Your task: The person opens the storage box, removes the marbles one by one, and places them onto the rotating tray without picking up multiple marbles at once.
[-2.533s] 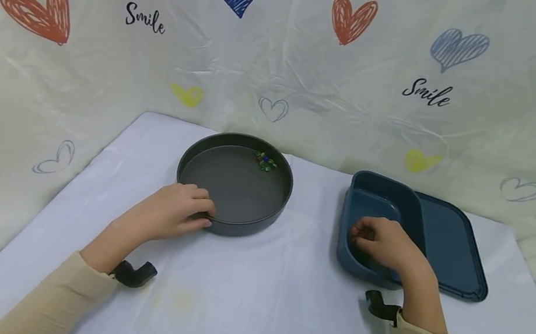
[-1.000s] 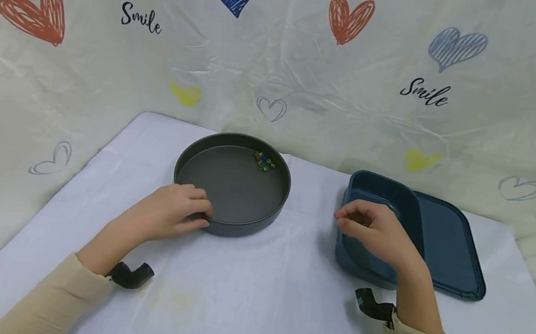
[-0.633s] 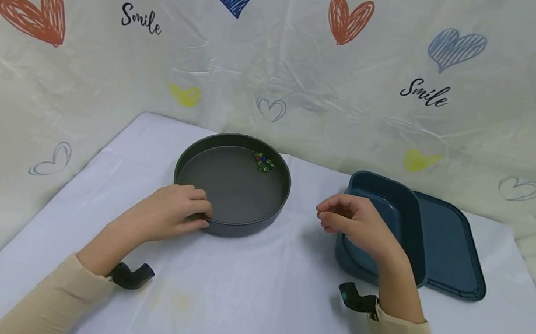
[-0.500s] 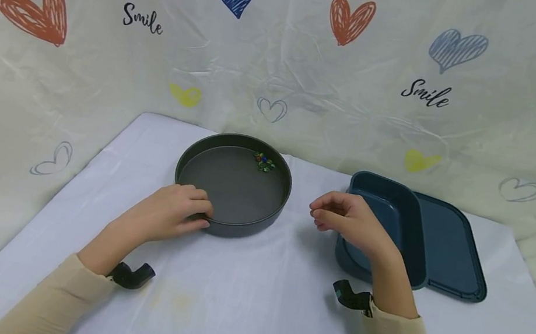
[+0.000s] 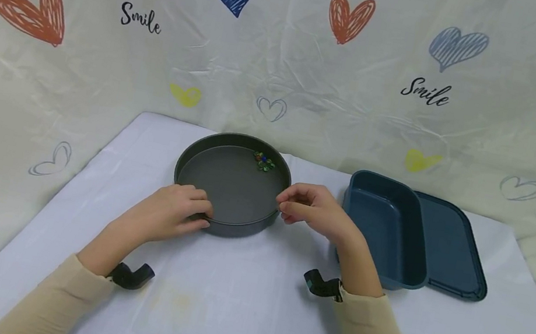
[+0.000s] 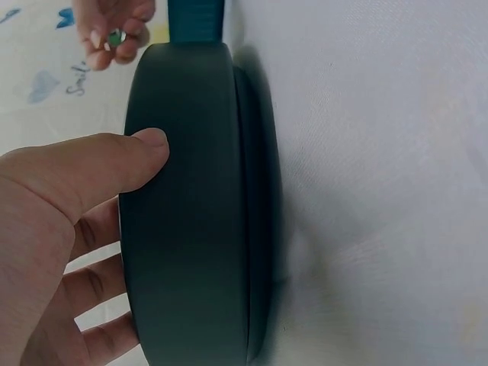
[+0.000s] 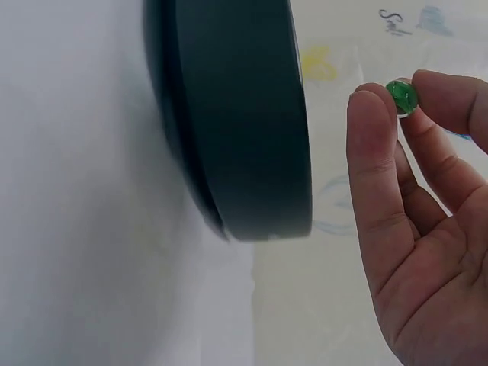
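A round dark grey pan (image 5: 229, 178) stands on the white-covered table, with several small coloured marbles (image 5: 263, 161) grouped inside near its far right wall. My left hand (image 5: 172, 213) grips the pan's near left rim; the left wrist view shows the thumb on the outer wall and the other fingers over the rim. Between thumb and fingertips, my right hand (image 5: 316, 210) pinches a green glass marble (image 7: 402, 98). That hand hovers by the pan's right rim. The marble itself is hidden in the head view but plain in both wrist views.
To the right stands a deep blue rectangular box (image 5: 386, 222) with rounded corners. A flat blue lid (image 5: 451, 248) lies along its right side. Behind the table hangs a pale sheet (image 5: 364, 100) printed with hearts and words.
My right hand has come up out of the blue box and travelled left to the pan's right rim, pinching the marble. My left hand stays on the pan's rim.
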The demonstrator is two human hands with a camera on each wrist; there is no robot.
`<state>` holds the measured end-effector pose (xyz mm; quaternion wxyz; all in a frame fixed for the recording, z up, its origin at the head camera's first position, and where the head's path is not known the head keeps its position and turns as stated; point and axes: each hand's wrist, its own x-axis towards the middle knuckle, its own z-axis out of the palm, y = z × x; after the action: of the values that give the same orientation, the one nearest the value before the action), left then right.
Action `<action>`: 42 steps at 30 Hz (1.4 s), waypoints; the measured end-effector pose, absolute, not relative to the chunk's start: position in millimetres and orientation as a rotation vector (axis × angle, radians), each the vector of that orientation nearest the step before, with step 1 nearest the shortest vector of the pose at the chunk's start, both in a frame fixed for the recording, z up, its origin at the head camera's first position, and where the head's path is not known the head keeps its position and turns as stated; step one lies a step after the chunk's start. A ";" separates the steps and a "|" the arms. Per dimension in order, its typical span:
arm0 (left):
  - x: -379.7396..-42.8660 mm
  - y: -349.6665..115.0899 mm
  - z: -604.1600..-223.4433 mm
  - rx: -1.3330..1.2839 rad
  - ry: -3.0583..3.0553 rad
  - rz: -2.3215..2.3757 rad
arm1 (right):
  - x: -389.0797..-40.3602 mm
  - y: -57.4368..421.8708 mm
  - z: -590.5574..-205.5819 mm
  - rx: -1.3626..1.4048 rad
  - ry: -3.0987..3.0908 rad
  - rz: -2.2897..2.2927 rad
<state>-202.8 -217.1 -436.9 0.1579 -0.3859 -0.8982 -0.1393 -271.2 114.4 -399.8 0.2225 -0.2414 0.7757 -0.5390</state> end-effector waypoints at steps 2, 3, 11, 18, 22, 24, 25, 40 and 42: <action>-203.0 -216.9 -436.7 -1.105 -2.567 -0.397 | -272.5 107.5 -400.7 -0.670 2.129 -1.483; -203.2 -216.9 -436.6 -1.105 -2.564 -0.395 | -273.2 104.2 -401.2 -0.668 2.122 -1.480; -205.0 -216.3 -437.3 -1.114 -2.560 -0.394 | -277.9 80.3 -408.7 -0.685 2.083 -1.473; -204.6 -216.1 -436.1 -1.113 -2.559 -0.393 | -276.3 56.8 -408.6 -0.711 2.104 -1.399; -204.2 -216.2 -435.6 -1.109 -2.572 -0.389 | -275.8 42.9 -409.1 -0.772 2.140 -1.315; -204.0 -216.2 -435.6 -1.110 -2.576 -0.388 | -276.3 37.4 -410.8 -0.808 2.192 -1.240; -204.0 -216.2 -435.5 -1.111 -2.577 -0.389 | -276.6 34.8 -411.7 -0.825 2.224 -1.197; -203.6 -217.6 -436.1 -1.116 -2.553 -0.392 | -267.7 12.4 -406.6 -0.764 2.751 -0.484; -203.4 -217.1 -436.4 -1.114 -2.558 -0.389 | -264.4 13.1 -406.3 -0.732 2.845 -0.431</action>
<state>-203.4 -217.1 -436.4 0.1617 -0.3903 -0.8961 -0.1364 -264.4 13.1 -406.3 0.0862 -0.2456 0.9546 -0.1447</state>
